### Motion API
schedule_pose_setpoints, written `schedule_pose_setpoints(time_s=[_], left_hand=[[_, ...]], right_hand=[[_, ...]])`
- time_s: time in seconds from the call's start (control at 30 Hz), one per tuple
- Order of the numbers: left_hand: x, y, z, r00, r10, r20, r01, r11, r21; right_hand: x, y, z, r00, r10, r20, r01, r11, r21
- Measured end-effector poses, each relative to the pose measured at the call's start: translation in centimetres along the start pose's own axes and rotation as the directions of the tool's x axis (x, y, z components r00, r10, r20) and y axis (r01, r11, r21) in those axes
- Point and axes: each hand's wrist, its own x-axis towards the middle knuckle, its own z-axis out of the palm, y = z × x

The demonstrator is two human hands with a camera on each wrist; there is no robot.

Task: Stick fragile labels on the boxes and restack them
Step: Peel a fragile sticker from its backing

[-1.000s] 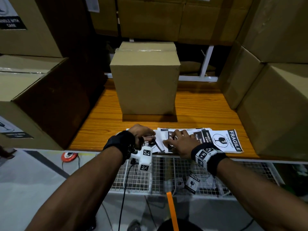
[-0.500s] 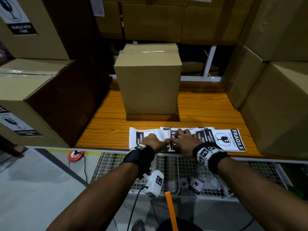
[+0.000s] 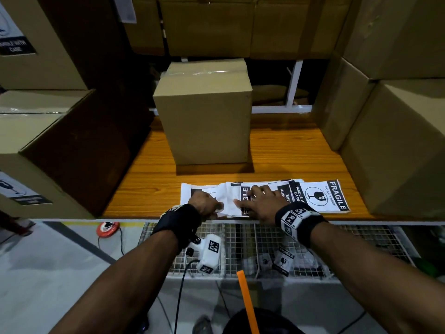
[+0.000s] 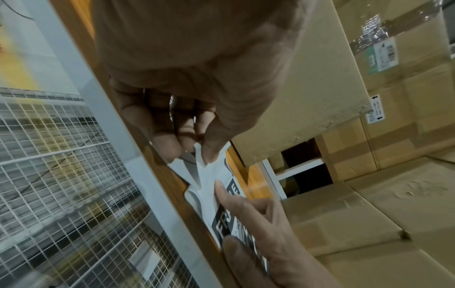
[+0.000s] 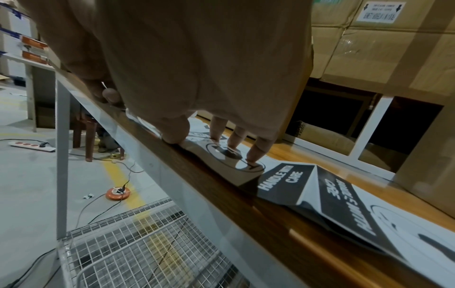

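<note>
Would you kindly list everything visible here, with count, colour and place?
Fragile labels: several, black and white, overlapping along the table's near edge.
Cardboard box: one, tan, unlabelled on its visible faces, mid-table.
Stacked boxes: many, tan, on both sides and behind; some at left carry labels.
Table: one, orange-brown wood.
Wire basket: one, white, below the table edge, with loose labels inside.
Cable reel: one, orange, on the floor at left.
Left hand: pinches a label's corner.
Right hand: fingertips press the labels down.
</note>
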Motion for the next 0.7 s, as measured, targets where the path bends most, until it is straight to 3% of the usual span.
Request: schedule_pose_setpoints(time_s=[0.43, 0.6, 0.7], left_hand=[[0.4, -1.1, -1.3, 0.999, 0.046, 0.027, -0.044, 0.997, -0.063], [0.2, -1.9, -1.4, 0.98, 0.195, 0.033, -0.193, 0.98, -0.053], [-0.1, -2.3, -1.8, 0.962, 0.261, 0.079, -0.247, 0.958, -0.145]], right_hand=[[-0.2, 0.2, -0.3, 1.0, -0.022, 0.022, 0.021, 0.999, 0.033], [-0.1, -0.3, -0.3, 1.0, 0.011, 0.009, -0.012, 0.996, 0.086], [0.0, -0.6, -0.6, 1.0, 0.019, 0.004, -0.019, 0.995, 0.098]])
